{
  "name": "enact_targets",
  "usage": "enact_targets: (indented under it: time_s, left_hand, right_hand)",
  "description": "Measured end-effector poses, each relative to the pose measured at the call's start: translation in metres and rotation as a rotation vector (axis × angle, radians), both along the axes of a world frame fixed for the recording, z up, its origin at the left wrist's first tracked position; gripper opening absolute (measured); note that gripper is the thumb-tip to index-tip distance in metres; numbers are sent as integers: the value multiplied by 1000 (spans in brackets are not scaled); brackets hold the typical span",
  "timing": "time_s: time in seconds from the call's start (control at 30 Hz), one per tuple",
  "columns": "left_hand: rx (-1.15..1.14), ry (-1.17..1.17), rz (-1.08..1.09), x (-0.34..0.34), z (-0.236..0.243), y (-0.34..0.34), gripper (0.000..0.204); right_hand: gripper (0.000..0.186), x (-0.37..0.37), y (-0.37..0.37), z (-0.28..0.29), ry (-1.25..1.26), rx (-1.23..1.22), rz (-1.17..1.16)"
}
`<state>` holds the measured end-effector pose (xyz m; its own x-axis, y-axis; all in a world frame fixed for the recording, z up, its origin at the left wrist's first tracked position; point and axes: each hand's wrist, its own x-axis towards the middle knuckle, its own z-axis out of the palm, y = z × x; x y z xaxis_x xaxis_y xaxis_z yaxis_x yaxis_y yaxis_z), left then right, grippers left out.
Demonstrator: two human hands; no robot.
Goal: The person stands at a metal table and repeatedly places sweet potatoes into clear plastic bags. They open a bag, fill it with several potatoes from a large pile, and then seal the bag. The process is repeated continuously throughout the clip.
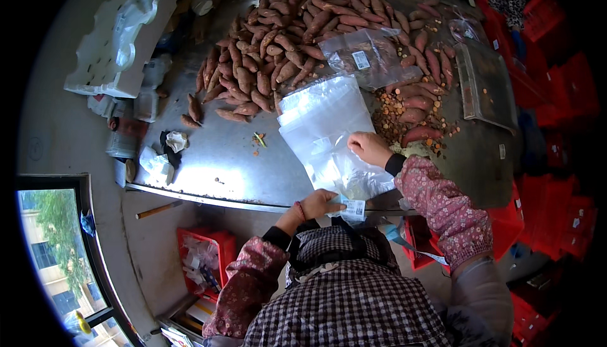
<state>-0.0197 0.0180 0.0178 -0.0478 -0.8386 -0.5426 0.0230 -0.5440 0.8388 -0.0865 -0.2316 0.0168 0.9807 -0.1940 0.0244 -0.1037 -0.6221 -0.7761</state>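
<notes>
My left hand [322, 203] is at the table's front edge, thumb and fingers closed on a strip of printed labels [354, 209]. A stack of clear plastic bags [325, 116] lies flat on the metal table just ahead of me. Over the right side of that stack, my right hand [370, 149] is curled closed, touching or just above the plastic. What its fingers hold, if anything, is hidden. Beyond the stack lies a labelled clear bag [361, 59] that looks filled with sweet potatoes. A large heap of loose sweet potatoes [272, 56] spreads behind.
Cut root bits [386, 119] are scattered right of the bags, near a shallow clear tray [484, 87]. A white foam box [117, 37] and crumpled packaging [157, 165] are at left. Red crates [550, 189] stack up at right; another red crate [205, 261] holds plastic below the table.
</notes>
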Motion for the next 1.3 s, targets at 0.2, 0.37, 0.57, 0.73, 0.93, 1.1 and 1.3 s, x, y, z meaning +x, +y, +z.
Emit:
enact_targets:
  time_s: [0.2, 0.37, 0.57, 0.73, 0.93, 1.1, 1.3]
  left_hand:
    - [-32, -126, -37, 12, -6, -26, 29]
    - [270, -430, 382, 26, -63, -30, 42]
    - [332, -530, 284, 18, -46, -43, 39]
    - [-71, -703, 239, 9, -133, -1, 36]
    - [-211, -563, 250, -6, -51, 1, 28]
    - [264, -116, 312, -27, -72, -43, 39]
    - [23, -180, 66, -53, 15, 3, 31]
  right_hand:
    - [15, 8, -14, 0, 110, -20, 72]
    - [6, 29, -28, 41, -117, -161, -335]
    - [31, -39, 51, 43, 5, -238, 351]
    - [42, -52, 59, -10, 24, -468, 365]
    - [26, -65, 62, -13, 320, -405, 250]
    - [32, -67, 50, -57, 184, -216, 407]
    - [52, -73, 44, -41, 562, 147, 395]
